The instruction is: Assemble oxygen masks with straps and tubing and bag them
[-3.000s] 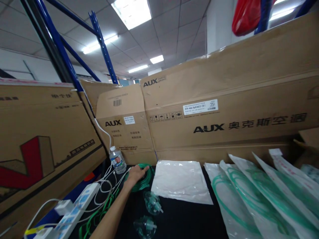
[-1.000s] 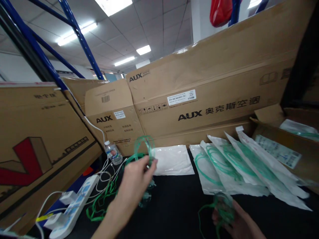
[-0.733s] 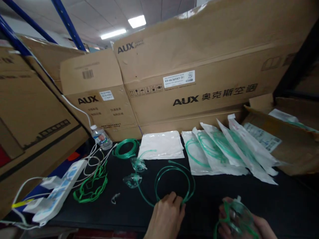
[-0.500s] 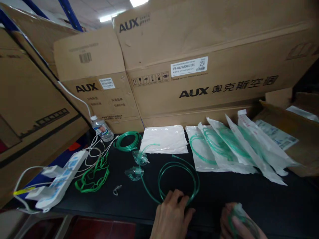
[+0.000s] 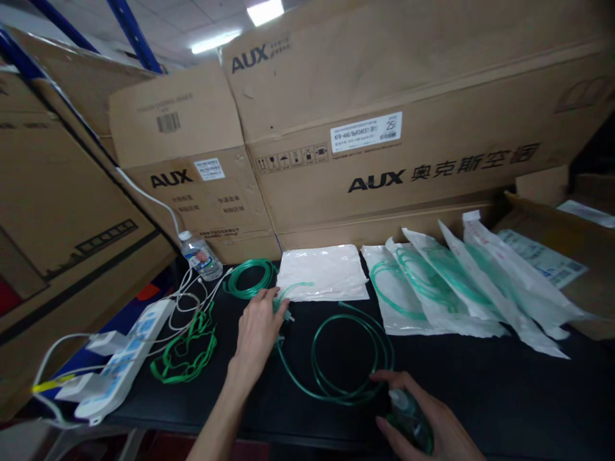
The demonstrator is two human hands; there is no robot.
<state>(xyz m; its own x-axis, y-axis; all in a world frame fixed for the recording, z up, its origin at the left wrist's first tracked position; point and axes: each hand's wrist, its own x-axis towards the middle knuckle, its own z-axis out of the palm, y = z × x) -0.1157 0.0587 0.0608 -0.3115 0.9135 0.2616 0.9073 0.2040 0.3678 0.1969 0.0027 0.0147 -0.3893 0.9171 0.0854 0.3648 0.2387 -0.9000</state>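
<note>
Blue racking (image 5: pixel 133 35), AUX cardboard (image 5: pixel 408 83) and bagged green tubing (image 5: pixel 444 275) suggest a storeroom or workshop, though little shows beyond.

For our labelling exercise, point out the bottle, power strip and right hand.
Bottle (image 5: pixel 202 257), head view: its label.
Power strip (image 5: pixel 127 356), head view: its top face.
Right hand (image 5: pixel 433 411), head view: back of hand.

Free: tabletop (image 5: pixel 519 397) right of right grip (image 5: pixel 432 410) | Blocked: tubing coil (image 5: pixel 353 401) leftward; cardboard wall (image 5: pixel 365 211) at back

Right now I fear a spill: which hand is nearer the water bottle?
Left hand, in front of the water bottle and to its right. The right hand, holding an oxygen mask, is farther right, by the picture's bottom edge.
</note>
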